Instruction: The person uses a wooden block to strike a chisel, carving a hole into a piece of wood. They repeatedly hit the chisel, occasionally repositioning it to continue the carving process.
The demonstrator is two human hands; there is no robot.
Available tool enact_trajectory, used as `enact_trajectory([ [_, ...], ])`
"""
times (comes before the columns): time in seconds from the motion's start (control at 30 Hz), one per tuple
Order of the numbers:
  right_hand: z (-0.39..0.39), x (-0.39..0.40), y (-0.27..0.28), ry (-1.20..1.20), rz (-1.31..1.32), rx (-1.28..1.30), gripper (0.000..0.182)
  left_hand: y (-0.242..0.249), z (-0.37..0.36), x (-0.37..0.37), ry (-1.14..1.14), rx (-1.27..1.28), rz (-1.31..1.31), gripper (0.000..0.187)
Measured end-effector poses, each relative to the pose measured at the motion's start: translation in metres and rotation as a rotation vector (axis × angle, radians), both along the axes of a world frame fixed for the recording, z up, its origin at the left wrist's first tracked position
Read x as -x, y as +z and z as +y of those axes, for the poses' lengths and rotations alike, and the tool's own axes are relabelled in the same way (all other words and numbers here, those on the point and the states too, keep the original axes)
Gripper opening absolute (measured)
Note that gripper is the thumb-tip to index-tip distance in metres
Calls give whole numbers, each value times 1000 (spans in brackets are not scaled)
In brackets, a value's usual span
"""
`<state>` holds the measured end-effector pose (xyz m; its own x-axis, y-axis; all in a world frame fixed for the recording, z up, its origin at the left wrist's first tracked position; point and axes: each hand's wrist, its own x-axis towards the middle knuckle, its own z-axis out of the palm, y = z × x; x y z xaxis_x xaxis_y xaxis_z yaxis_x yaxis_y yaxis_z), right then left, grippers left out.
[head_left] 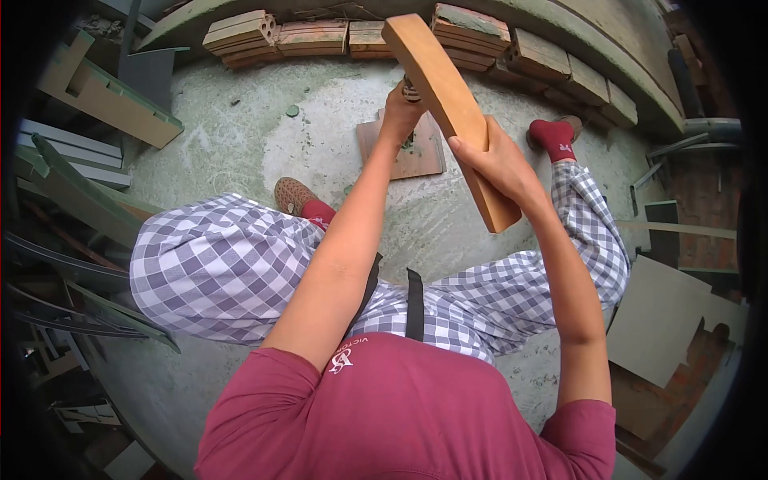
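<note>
A long block of orange-brown wood (448,100) is held up at a slant above the floor. My right hand (502,164) grips its lower part, thumb on the near face. My left hand (402,110) is closed round a small dark, striped object (410,90) beside the block's left edge; the block partly hides it, so I cannot make out what it is. Below my hands a flat reddish-brown board (420,156) lies on the concrete, with small green bits on it.
Hollow bricks (312,38) line the curved wall at the far side. Boards and metal strips (112,92) lie at the left. Flat panels (660,316) lie at the right. My feet rest either side of the board, and a green disc (293,110) is on the floor.
</note>
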<state>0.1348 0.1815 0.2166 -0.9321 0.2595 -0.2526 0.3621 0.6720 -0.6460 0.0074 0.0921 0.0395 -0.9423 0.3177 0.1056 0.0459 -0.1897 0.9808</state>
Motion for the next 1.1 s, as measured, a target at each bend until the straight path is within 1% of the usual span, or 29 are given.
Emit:
enact_trajectory([
  [0.07, 14, -4, 1, 5, -19, -79, 75, -2, -2, 1, 36, -9, 13, 22],
  [0.13, 7, -4, 33, -42, 70, 36, 75, -15, -10, -8, 16, 42, -42, 22],
  [0.2, 3, -1, 58, -91, 278, 115, 76, -14, -3, 2, -10, 84, -80, 22],
  [0.23, 1, -1, 66, -127, 339, 96, 76, -12, -2, 1, -13, 83, -79, 22],
  [0.27, -2, 1, 70, -159, 402, 78, 77, -11, -3, 1, -14, 102, -76, 23],
  [0.33, -10, 2, 52, -206, 443, 120, 76, -12, -4, 4, -11, 121, -70, 24],
  [0.37, -13, -1, 33, -184, 379, 55, 73, -16, -2, 4, -12, 79, -42, 24],
  [0.4, -6, -5, 6, -111, 159, -85, 72, -19, 0, 4, -14, 36, -14, 24],
  [0.43, -1, -8, -3, -54, 26, -96, 73, -1, -2, -2, -12, 9, -57, 25],
  [0.47, 3, -10, -10, -3, -109, -102, 75, -4, 0, 1, -20, 11, -54, 25],
  [0.5, 5, -5, -1, 1, -107, -103, 75, -15, 4, 8, -7, 2, 51, 25],
  [0.53, 2, -3, 17, -2, -34, -18, 76, -26, 1, 5, 3, 6, 143, 26],
  [0.57, 0, -7, 31, -20, 26, 67, 78, -5, -4, -3, -81, -41, -90, 24],
  [0.6, 1, -5, 38, -36, 109, 59, 77, -7, -1, -3, -30, 34, -78, 21],
  [0.67, -4, -3, 64, -94, 260, 162, 75, -5, -2, -1, -26, 145, -72, 20],
  [0.7, -5, -2, 66, -127, 320, 193, 73, -7, -2, -1, -24, 146, -69, 20],
  [0.73, -8, -1, 58, -124, 323, 196, 73, -9, -2, -1, -30, 166, -70, 21],
  [0.8, -11, -2, 20, -213, 350, 184, 74, -6, -2, -1, -38, 183, -66, 21],
  [0.83, -5, -6, 0, -128, 114, 36, 74, 2, -2, -4, -38, 99, -51, 21],
  [0.87, 4, -8, -21, -38, 9, -7, 74, 7, -2, -6, -39, 15, -32, 21],
  [0.9, 6, -9, -17, -44, 7, 6, 74, 8, -2, -5, -28, 112, -12, 22],
  [0.93, 8, -5, -8, -36, 2, 17, 75, 6, 2, 0, -22, 110, -10, 22],
  [1.0, 8, -2, 16, -53, 91, 181, 75, -7, -1, -5, -53, -24, -92, 21],
  [1.03, 5, 0, 30, -92, 143, 179, 74, -8, 0, -4, -42, 35, -92, 19],
  [1.07, 5, 3, 45, -103, 216, 200, 74, -8, 2, -3, -40, 30, -89, 19],
  [1.1, 5, 4, 51, -125, 289, 210, 75, -6, 1, -4, -29, 111, -74, 19],
])
